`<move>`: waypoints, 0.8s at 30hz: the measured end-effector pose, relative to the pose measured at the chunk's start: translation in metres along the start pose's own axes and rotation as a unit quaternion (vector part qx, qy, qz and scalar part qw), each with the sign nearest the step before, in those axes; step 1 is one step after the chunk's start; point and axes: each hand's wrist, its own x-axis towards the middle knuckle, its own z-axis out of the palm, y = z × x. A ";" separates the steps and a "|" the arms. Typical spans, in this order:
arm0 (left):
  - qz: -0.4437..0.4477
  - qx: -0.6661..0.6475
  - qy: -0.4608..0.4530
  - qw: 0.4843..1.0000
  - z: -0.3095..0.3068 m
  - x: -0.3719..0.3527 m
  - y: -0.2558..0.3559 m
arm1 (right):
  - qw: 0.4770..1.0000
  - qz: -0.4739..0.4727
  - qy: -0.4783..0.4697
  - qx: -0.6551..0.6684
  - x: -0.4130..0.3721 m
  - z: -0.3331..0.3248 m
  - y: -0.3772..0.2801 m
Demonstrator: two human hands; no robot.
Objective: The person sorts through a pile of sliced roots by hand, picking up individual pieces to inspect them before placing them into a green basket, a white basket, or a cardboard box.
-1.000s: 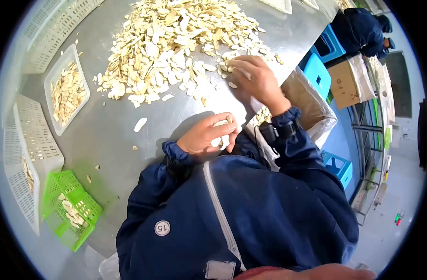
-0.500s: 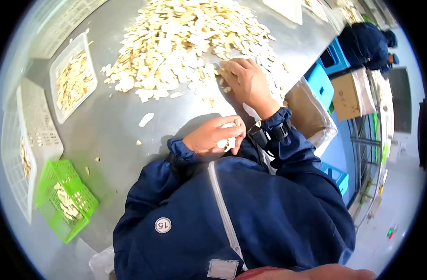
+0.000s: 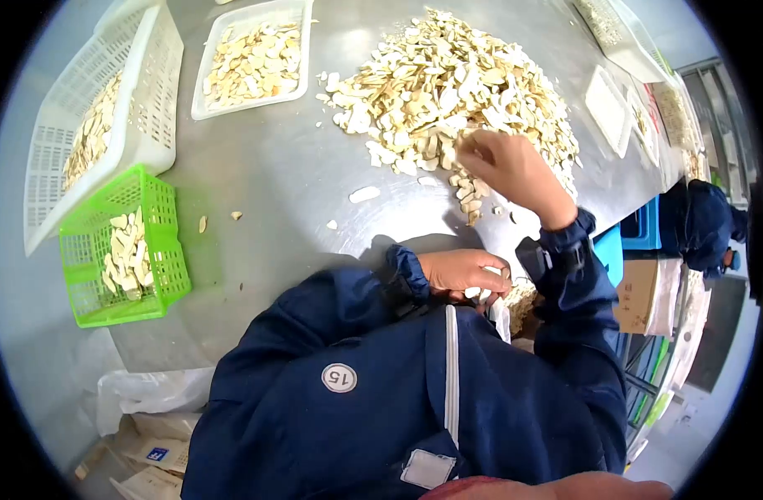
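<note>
Left hand (image 3: 465, 273) curled around pale slices (image 3: 475, 292), right hand (image 3: 511, 171) at the pile (image 3: 448, 92).
The left hand's fingers are folded in; the right's are bent over the pile's near side on the bench (image 3: 256, 183), any grip unclear. Farther left, a green basket (image 3: 172, 242) and white tray (image 3: 248, 107) hold more slices.

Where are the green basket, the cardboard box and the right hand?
Green basket (image 3: 168, 243): head view, on its side wall.
Cardboard box (image 3: 635, 297): head view, on its side.
Right hand (image 3: 517, 173): head view, on its back.
</note>
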 end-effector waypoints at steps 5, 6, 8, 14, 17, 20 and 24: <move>-0.016 0.054 0.022 0.998 -0.002 -0.001 -0.004 | 0.842 -0.218 0.271 0.413 0.040 0.022 -0.048; -0.022 0.049 0.017 0.998 -0.002 -0.004 0.002 | 0.881 -0.227 0.268 0.317 0.037 0.023 -0.043; -0.033 0.038 -0.004 0.999 -0.001 -0.006 0.010 | 0.933 -0.232 0.254 0.109 0.020 0.019 -0.018; 0.056 0.144 -0.062 0.986 -0.002 0.009 -0.008 | 0.951 -0.261 0.160 -0.053 -0.042 0.072 0.054; 0.052 0.151 -0.066 0.985 -0.004 0.011 -0.013 | 0.953 -0.203 0.206 -0.087 -0.064 0.082 0.087; 0.051 0.146 -0.065 0.986 -0.001 0.010 -0.009 | 0.946 -0.132 0.281 -0.095 -0.069 0.072 0.107; 0.059 0.175 -0.066 0.981 -0.002 0.010 -0.008 | 0.955 -0.136 0.255 -0.071 -0.053 0.069 0.088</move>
